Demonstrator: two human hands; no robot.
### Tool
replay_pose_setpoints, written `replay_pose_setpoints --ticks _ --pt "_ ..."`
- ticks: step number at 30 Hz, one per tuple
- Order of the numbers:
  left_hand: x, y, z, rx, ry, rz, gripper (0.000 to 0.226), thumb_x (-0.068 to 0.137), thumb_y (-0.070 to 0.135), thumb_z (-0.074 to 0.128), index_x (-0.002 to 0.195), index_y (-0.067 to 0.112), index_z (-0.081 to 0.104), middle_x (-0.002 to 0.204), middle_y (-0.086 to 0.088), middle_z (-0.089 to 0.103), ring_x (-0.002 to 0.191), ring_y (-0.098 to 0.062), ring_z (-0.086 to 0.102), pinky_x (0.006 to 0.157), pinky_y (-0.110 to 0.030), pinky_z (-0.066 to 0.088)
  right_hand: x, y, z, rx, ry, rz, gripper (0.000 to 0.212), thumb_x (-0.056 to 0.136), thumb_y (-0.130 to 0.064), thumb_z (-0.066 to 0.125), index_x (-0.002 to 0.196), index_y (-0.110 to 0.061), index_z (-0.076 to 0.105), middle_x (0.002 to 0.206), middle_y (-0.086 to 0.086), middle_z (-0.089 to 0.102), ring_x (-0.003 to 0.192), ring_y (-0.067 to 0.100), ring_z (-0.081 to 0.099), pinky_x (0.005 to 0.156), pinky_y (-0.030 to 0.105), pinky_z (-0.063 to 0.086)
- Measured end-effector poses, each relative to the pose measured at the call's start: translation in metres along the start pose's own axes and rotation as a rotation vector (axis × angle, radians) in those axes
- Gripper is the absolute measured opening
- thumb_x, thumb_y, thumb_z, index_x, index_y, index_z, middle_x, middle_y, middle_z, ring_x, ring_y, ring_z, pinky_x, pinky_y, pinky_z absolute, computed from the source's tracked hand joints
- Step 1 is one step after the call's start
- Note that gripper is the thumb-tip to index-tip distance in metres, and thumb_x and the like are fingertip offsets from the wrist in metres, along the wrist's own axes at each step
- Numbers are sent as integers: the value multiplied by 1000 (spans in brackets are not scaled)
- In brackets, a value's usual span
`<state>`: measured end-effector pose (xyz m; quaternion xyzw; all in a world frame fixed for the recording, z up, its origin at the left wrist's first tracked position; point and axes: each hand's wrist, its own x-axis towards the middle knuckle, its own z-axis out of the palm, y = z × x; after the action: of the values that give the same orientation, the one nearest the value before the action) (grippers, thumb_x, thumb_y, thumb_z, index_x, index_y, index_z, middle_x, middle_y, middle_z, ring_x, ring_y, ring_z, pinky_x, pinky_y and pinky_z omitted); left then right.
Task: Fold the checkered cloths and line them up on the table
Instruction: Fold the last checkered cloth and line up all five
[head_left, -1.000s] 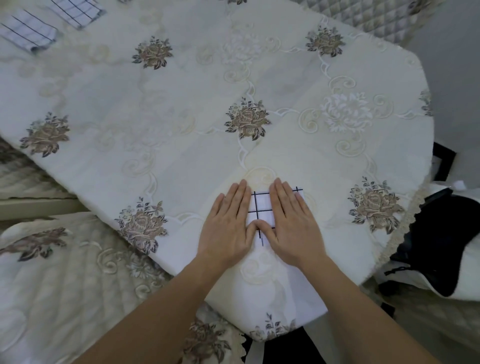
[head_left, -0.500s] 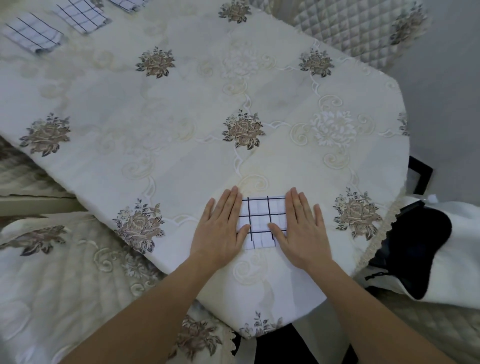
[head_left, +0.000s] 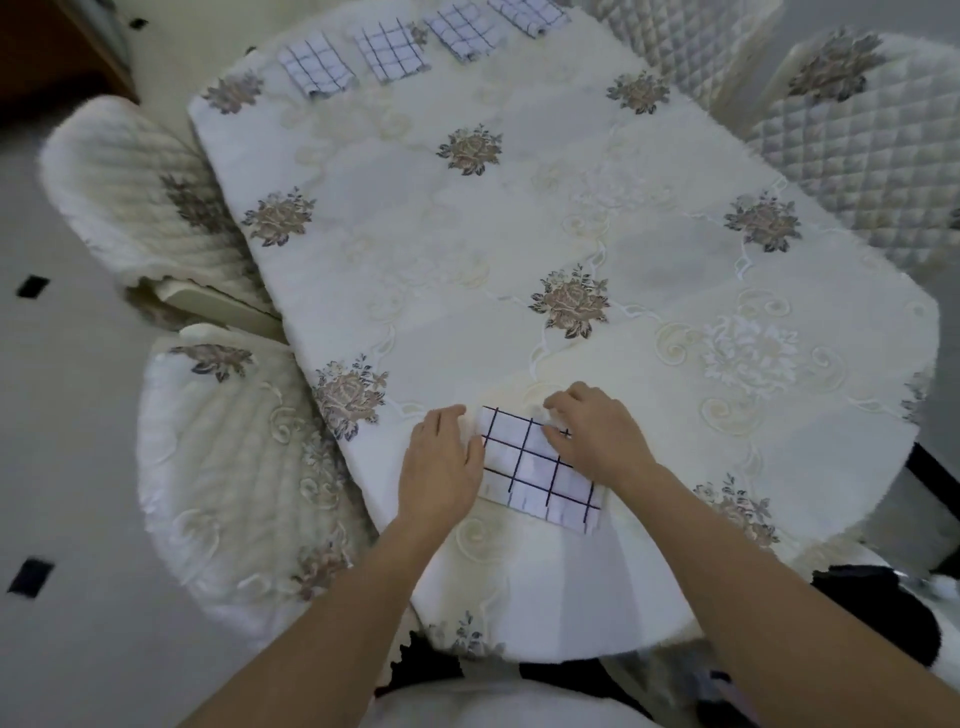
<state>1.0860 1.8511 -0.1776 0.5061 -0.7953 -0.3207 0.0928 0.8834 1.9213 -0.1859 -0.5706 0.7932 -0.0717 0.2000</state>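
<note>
A folded white cloth with dark checks (head_left: 540, 470) lies near the front edge of the table (head_left: 467, 249), which is covered in a cream floral tablecloth. My left hand (head_left: 441, 462) grips the cloth's left edge with bent fingers, thumb on top. My right hand (head_left: 597, 436) pinches its far right corner, fingers curled and thumb on the fabric. Several folded checkered cloths stand in a row along the far end: one (head_left: 318, 67), another (head_left: 392, 52), a third (head_left: 465, 31), and more beyond.
Padded cream chairs surround the table: two on the left (head_left: 156, 208) (head_left: 234, 467) and quilted ones at the right (head_left: 857, 130). A black and white item (head_left: 883, 613) lies at the lower right.
My hands were flat, pressing the cloth, then slid apart; now both have curled fingers on its edges. The view has lifted and shows the row of cloths at the far end.
</note>
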Motion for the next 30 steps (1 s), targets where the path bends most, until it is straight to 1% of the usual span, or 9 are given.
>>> replay_pose_setpoints --ticks 6,10,13,16,19,22,23,26,30 --pt "-60 16 21 -193 123 -367 29 100 26 50 126 15 54 115 -1 52 96 -21 58 87 -43 50 21 6 -6 123 -179 -13 35 93 -39 62 121 -18 57 107 1 60 101 24 58 87 40 48" --pt "-79 20 30 -239 125 -502 24 100 27 49 121 17 56 108 2 56 94 -17 58 86 -38 50 26 7 -6 212 -294 82 33 88 -37 69 111 -17 58 101 1 63 97 24 59 88 40 49" --pt "-83 21 29 -304 140 -583 21 100 24 50 117 16 58 105 2 60 94 -15 58 83 -31 48 26 5 -7 181 -383 63 26 85 -36 71 95 -13 63 89 0 64 87 22 61 81 38 51" --pt "-83 20 30 -377 150 -645 17 99 22 50 112 17 59 99 7 60 87 -9 57 77 -27 45 19 3 -13 217 -392 -23 22 88 -30 69 87 -10 59 79 0 57 76 21 54 70 34 44" --pt "-81 19 30 -474 167 -690 12 98 22 51 105 20 61 99 5 64 86 -12 63 75 -32 51 11 9 -16 423 -374 -5 16 91 -28 65 87 -18 54 81 1 59 72 17 49 65 31 38" --pt "-76 21 25 -658 200 -735 10 99 20 51 98 21 61 96 -3 67 83 -17 67 80 -39 55 0 11 -19 715 -414 93 10 89 -32 64 92 -28 56 90 21 64 72 18 51 66 30 39" --pt "-74 23 23 -716 213 -753 10 100 19 51 97 19 61 93 -5 68 81 -17 66 81 -40 56 -5 9 -21 810 -413 132 10 90 -30 64 97 -26 57 88 21 65 70 16 53 65 28 41" --pt "-63 22 20 -902 222 -806 13 101 19 51 102 12 63 97 -8 68 86 -21 66 86 -39 57 -17 2 -28 1058 -394 212 7 99 -10 58 105 -8 58 70 -4 69 53 4 59 48 18 45" --pt "-54 31 17 -1051 161 -871 28 101 30 48 102 10 68 101 -11 74 93 -25 69 95 -46 55 -28 -10 -30 1285 -317 281 17 98 -7 58 114 -9 62 104 17 73 87 27 72 67 36 58"
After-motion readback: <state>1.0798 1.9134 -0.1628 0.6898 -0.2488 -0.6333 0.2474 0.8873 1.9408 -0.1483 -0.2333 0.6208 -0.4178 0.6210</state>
